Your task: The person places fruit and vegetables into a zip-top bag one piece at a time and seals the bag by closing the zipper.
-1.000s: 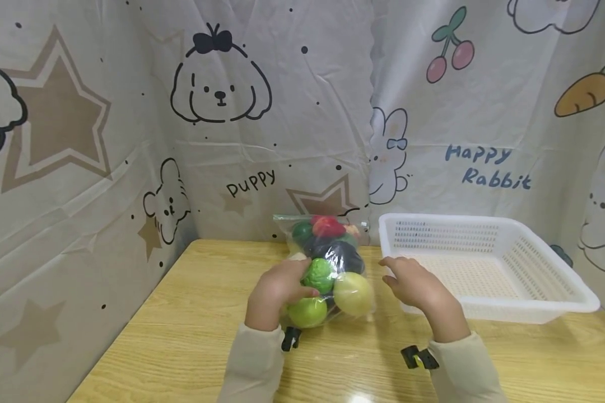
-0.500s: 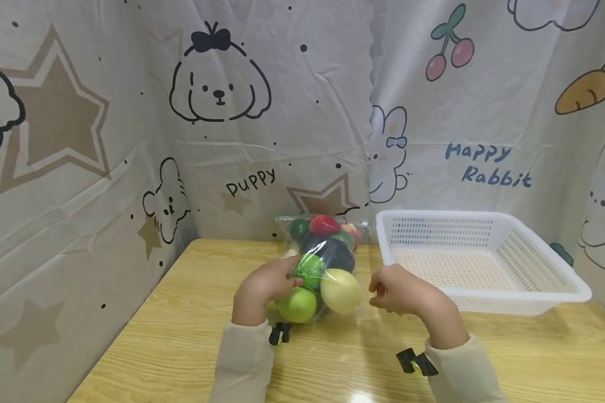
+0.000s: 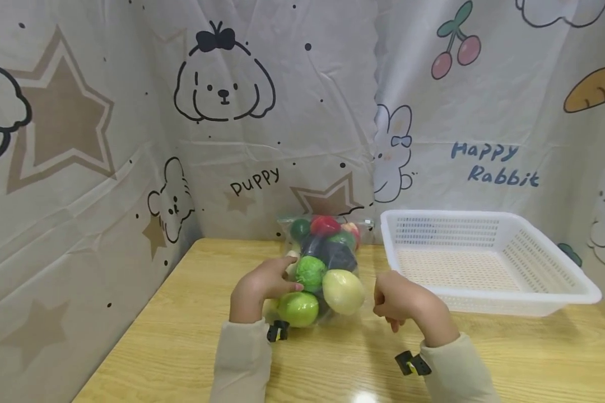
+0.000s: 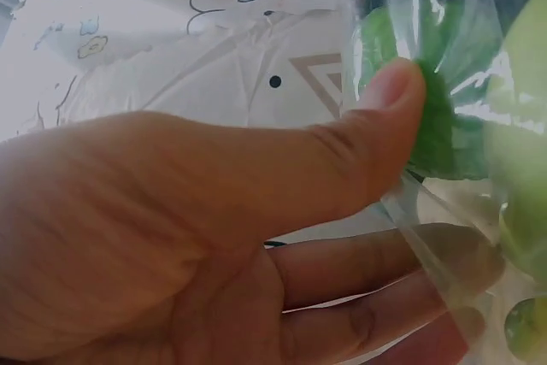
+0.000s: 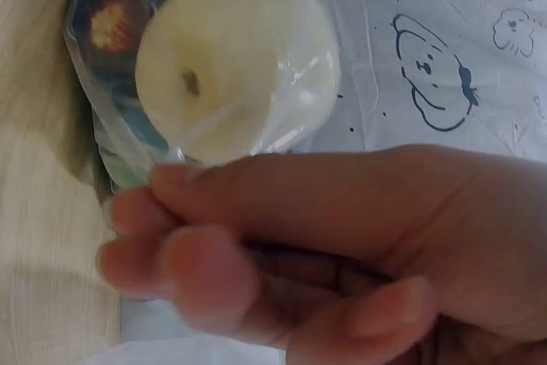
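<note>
A clear zip bag (image 3: 353,224) stands on the table, filled with what look like play fruits and vegetables. Through its plastic show a bumpy green ball (image 3: 310,273), a smooth green fruit (image 3: 298,309), a pale yellow fruit (image 3: 343,292) and a red piece (image 3: 325,225). At the bag's left side, my left hand (image 3: 262,284) holds the plastic, thumb (image 4: 393,96) in front and fingers behind. My right hand (image 3: 408,299) is at the lower right edge with fingers curled; its thumb and fingertips (image 5: 175,179) appear to pinch the plastic there.
A white plastic basket (image 3: 489,295) with perforated walls stands to the right of the bag. Behind the wooden table (image 3: 181,336) hangs a printed curtain (image 3: 262,140) with cartoon animals.
My left hand has shifted slightly left along with the lower part of the bag. The right hand has moved down to the bag's right edge and its fingers have curled.
</note>
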The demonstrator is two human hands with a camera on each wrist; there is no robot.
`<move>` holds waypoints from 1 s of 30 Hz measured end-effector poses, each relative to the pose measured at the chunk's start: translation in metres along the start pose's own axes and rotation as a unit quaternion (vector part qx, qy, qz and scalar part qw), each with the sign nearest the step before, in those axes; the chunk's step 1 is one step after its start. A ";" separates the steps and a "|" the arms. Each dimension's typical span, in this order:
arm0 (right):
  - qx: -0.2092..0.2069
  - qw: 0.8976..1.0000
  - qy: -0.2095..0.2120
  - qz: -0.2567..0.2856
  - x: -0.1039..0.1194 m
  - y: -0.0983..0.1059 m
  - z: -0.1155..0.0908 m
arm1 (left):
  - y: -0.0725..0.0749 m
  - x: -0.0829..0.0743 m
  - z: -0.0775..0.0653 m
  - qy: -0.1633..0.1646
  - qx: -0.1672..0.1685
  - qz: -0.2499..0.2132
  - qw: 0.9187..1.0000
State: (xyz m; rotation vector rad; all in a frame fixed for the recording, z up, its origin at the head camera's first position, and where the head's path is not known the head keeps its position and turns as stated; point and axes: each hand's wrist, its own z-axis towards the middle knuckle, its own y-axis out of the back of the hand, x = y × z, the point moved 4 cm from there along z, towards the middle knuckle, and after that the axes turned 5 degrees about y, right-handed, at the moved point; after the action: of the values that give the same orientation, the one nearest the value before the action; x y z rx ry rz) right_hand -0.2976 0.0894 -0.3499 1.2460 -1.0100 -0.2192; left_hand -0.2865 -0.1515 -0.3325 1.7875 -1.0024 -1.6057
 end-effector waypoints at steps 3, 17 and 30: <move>-0.011 1.000 -0.015 -0.007 0.002 0.001 0.000 | -0.001 -0.002 0.002 0.005 -0.006 0.012 1.000; -0.095 0.988 0.009 -0.121 0.006 -0.008 0.015 | -0.008 -0.012 0.001 0.026 -0.014 0.034 0.999; -0.042 0.997 -0.034 -0.062 0.005 -0.003 0.004 | -0.008 -0.013 0.000 0.034 -0.008 0.036 0.999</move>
State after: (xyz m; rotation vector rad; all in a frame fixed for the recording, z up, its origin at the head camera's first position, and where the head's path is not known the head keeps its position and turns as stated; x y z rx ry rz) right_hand -0.2968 0.0822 -0.3506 1.2319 -0.9740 -0.3988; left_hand -0.2853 -0.1368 -0.3313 1.7621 -1.0092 -1.4956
